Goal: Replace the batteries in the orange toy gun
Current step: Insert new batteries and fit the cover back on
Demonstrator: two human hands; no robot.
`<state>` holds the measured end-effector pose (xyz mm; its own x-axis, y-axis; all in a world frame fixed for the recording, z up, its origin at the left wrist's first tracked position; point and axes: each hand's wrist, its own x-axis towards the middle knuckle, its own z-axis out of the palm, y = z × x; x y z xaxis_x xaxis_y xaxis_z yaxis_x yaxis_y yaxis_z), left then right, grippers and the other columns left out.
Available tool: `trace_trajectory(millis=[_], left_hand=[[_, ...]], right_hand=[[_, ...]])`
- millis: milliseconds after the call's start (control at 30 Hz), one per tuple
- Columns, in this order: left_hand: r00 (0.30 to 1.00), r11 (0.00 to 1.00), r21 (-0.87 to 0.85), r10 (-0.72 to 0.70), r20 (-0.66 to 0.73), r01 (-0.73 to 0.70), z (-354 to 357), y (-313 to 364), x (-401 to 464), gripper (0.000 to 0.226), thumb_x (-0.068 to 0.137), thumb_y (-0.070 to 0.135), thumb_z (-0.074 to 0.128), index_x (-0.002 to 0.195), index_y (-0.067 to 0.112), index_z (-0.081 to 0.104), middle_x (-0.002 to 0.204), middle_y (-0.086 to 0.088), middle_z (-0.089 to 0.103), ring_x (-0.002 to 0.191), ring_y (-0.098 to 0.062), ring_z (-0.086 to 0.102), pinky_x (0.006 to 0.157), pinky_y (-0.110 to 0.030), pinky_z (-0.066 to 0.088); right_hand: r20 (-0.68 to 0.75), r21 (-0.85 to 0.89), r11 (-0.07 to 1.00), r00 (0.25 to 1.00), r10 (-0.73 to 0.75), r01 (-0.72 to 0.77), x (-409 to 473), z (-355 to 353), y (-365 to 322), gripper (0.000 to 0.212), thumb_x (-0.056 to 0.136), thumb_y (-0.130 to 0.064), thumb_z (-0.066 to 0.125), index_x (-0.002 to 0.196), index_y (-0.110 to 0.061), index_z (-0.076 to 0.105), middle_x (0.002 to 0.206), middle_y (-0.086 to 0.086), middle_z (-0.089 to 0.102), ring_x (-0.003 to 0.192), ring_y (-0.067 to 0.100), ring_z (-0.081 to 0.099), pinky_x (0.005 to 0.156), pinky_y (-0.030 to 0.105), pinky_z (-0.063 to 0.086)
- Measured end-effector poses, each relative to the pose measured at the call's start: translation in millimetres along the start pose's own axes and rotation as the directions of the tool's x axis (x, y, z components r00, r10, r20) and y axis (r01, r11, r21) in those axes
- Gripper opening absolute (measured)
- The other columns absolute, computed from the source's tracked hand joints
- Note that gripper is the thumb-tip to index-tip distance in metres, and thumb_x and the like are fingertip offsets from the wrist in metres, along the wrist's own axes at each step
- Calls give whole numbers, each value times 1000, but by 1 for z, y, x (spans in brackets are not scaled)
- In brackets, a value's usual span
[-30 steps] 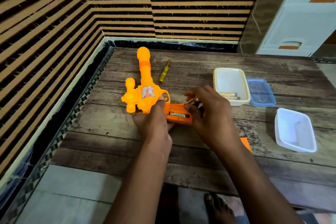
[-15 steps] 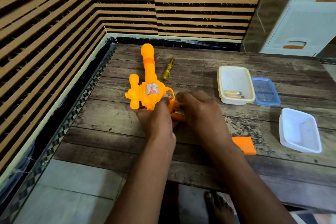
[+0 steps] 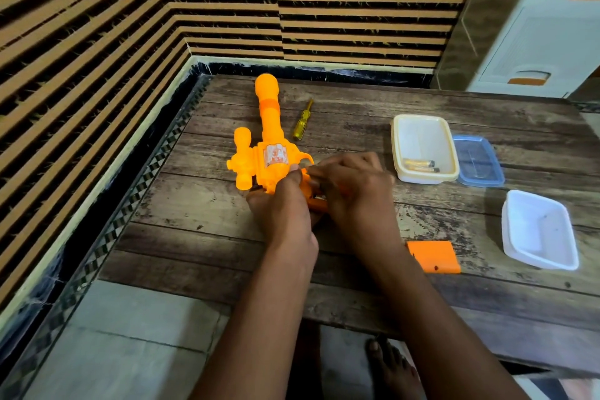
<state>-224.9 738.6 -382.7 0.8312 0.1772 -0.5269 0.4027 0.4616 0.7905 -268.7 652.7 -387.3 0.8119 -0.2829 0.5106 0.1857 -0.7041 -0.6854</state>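
The orange toy gun lies on the wooden table, barrel pointing away from me. My left hand grips its body near the trigger. My right hand is curled over the grip, fingers down at the open battery compartment; whatever it holds there is hidden. The orange battery cover lies loose on the table to the right. Two batteries lie in a cream tray.
A yellow screwdriver lies right of the barrel. A blue lid sits beside the cream tray, and a white tray stands near the right edge. A striped wall borders the table on the left and far sides.
My right hand, which pinched a battery above the grip a second ago, has come down onto the compartment and now covers it. The left hand kept its hold on the gun.
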Motion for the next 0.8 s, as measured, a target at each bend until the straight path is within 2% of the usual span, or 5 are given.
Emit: trace_trajectory(millis=[67, 267, 533, 700, 800], left_hand=[[1000, 1000, 7, 6, 1, -6, -1, 0, 0, 39, 90, 14, 73, 128, 18, 64, 111, -8, 78, 94, -26, 77, 71, -53, 65], [1000, 1000, 1, -13, 0, 13, -1, 1, 1, 35, 96, 18, 69, 130, 21, 61, 116, -10, 75, 100, -31, 75, 71, -50, 65], [999, 999, -4, -34, 7, 34, -2, 1, 1, 33, 98, 22, 67, 131, 22, 62, 117, -9, 75, 101, -34, 74, 69, -53, 65], [999, 999, -12, -36, 2, 36, -2, 3, 1, 30, 97, 19, 68, 127, 19, 62, 115, -12, 75, 99, -37, 75, 64, -48, 64], [999, 999, -17, -44, -2, 44, -2, 3, 1, 32, 96, 19, 69, 127, 19, 63, 116, -12, 75, 100, -35, 75, 72, -53, 64]], right_hand=[[11, 68, 998, 1000, 14, -15, 0, 0, -3, 34, 82, 2, 67, 104, -18, 84, 98, 0, 76, 98, 31, 58, 79, 49, 53], [54, 99, 987, 991, 123, -128, 2, -2, -2, 34, 84, -9, 63, 107, -24, 83, 99, -5, 72, 103, 26, 56, 85, 55, 51], [26, -17, 998, 998, -55, 56, 2, -2, 4, 45, 78, -19, 43, 101, -15, 82, 93, 1, 70, 96, 30, 55, 74, 57, 50], [57, -33, 999, 998, 35, -33, 0, 1, 9, 29, 76, -11, 60, 92, -20, 83, 94, -3, 61, 99, 25, 56, 76, 57, 52], [56, 32, 989, 989, 139, -141, 1, 2, 6, 19, 84, -25, 68, 93, -19, 84, 94, -5, 59, 97, 23, 60, 78, 49, 53]])
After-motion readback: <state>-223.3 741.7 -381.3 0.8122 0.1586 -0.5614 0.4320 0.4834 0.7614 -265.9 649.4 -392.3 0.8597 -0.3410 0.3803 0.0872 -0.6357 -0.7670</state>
